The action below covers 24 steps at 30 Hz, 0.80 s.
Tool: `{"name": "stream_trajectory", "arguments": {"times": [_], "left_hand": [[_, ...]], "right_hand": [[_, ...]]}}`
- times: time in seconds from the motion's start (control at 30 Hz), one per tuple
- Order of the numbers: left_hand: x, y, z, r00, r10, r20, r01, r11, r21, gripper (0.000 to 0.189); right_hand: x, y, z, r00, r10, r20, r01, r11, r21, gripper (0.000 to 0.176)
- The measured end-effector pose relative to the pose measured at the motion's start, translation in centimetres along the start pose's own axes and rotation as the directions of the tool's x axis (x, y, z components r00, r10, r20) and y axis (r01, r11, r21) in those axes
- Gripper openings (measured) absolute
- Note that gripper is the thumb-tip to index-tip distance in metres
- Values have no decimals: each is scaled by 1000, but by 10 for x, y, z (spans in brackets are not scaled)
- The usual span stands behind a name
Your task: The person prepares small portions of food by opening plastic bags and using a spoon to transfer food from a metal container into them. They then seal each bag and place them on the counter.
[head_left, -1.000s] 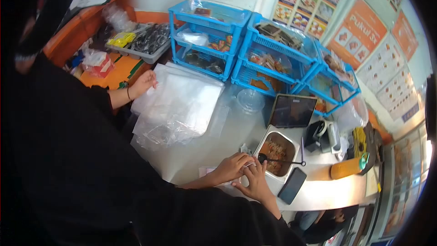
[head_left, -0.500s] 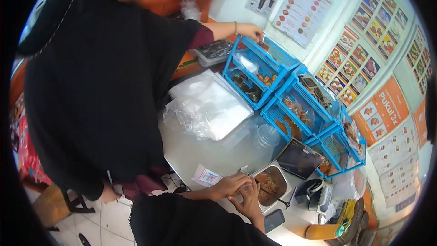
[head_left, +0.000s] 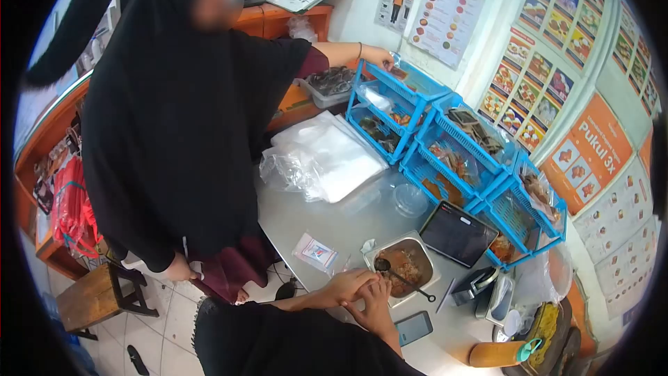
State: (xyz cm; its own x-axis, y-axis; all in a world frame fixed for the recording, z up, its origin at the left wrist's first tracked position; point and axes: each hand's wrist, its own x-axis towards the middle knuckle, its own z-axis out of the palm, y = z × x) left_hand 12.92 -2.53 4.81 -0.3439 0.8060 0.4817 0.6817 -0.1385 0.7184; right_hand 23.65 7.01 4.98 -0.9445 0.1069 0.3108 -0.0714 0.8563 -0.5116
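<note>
My left hand (head_left: 351, 284) and right hand (head_left: 376, 304) meet fingertip to fingertip at the near rim of the metal tray (head_left: 426, 255), which sits just at two o'clock of them on the steel counter (head_left: 327, 219). The fingers curl together over something small. I cannot tell what it is, or whether either hand truly grips it. The ladle (head_left: 406, 280) lies in the tray, its bowl toward my hands and its handle pointing to four o'clock. I judge this fiddly work wants both hands low and steady, with my wrists off the phone (head_left: 412, 327) at five o'clock and my fingers clear of the ladle's bowl so nothing tips. The sachet (head_left: 316, 253) lies apart at ten o'clock.
</note>
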Motion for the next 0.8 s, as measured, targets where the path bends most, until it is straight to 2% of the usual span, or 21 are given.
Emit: {"name": "stream_trajectory", "arguments": {"times": [0.13, 0.23, 0.3, 0.33, 0.4, 0.43, 0.47, 0.5, 0.53, 0.57, 0.6, 0.63, 0.67, 0.7, 0.73, 0.77, 0.8], "left_hand": [[0, 8, 12, 999, -11, 48, 14, 998, -64, 35], [-3, 11, 22, 1000, 21, 8, -20, 999, -44, 34], [-2, 2, 27, 996, -84, 39, 86, 994, -62, 35], [0, -2, 26, 996, -78, 44, 81, 995, -58, 35], [4, -8, 21, 987, -160, 32, 159, 987, 28, 38], [7, -12, 16, 986, -157, 50, 155, 987, 33, 38], [11, -15, 11, 964, -265, -18, 265, 964, -4, 39], [14, -20, 8, 924, -373, -80, 370, 928, -49, 40], [14, -29, 5, 926, -373, -59, 370, 928, -49, 40], [14, -45, 3, 916, -379, -134, 360, 922, -145, 41], [14, -59, 2, 896, -390, -210, 338, 909, -245, 41], [13, -70, 3, 900, -389, -196, 335, 906, -258, 41], [13, -81, 4, 868, -443, -224, 334, 856, -395, 43], [14, -87, 6, 832, -499, -242, 320, 789, -525, 44], [17, -87, 4, 836, -497, -233, 316, 782, -538, 44], [19, -85, 2, 800, -583, -142, 378, 673, -635, 45], [21, -82, 1, 755, -655, -39, 438, 548, -712, 46]], "right_hand": [[-16, -1, -9, 998, 40, 47, -38, 999, -32, 46], [-19, -1, -21, 999, 43, 0, -43, 998, -50, 42], [-12, -1, -34, 999, -9, 33, 12, 997, -72, 36], [-10, 0, -41, 1000, -9, 24, 11, 997, -72, 36], [-10, 7, -55, 978, -9, -208, -16, 993, -121, 30], [-12, 16, -60, 950, 41, -310, -95, 982, -160, 28], [-15, 26, -65, 909, 91, -407, -182, 965, -190, 27], [-20, 33, -70, 903, 110, -415, -201, 963, -181, 27], [-26, 41, -75, 897, 164, -411, -291, 918, -269, 24], [-31, 45, -78, 887, 214, -409, -372, 856, -359, 22], [-36, 49, -77, 883, 227, -412, -388, 847, -364, 22], [-40, 56, -75, 889, 300, -345, -409, 860, -305, 18], [-45, 64, -74, 890, 365, -273, -432, 867, -247, 14], [-47, 72, -71, 886, 373, -275, -442, 858, -262, 14], [-48, 78, -65, 872, 413, -265, -467, 864, -190, 11], [-50, 80, -61, 856, 453, -250, -491, 864, -115, 8], [-48, 79, -63, 877, 405, -259, -454, 873, -175, 9]]}}
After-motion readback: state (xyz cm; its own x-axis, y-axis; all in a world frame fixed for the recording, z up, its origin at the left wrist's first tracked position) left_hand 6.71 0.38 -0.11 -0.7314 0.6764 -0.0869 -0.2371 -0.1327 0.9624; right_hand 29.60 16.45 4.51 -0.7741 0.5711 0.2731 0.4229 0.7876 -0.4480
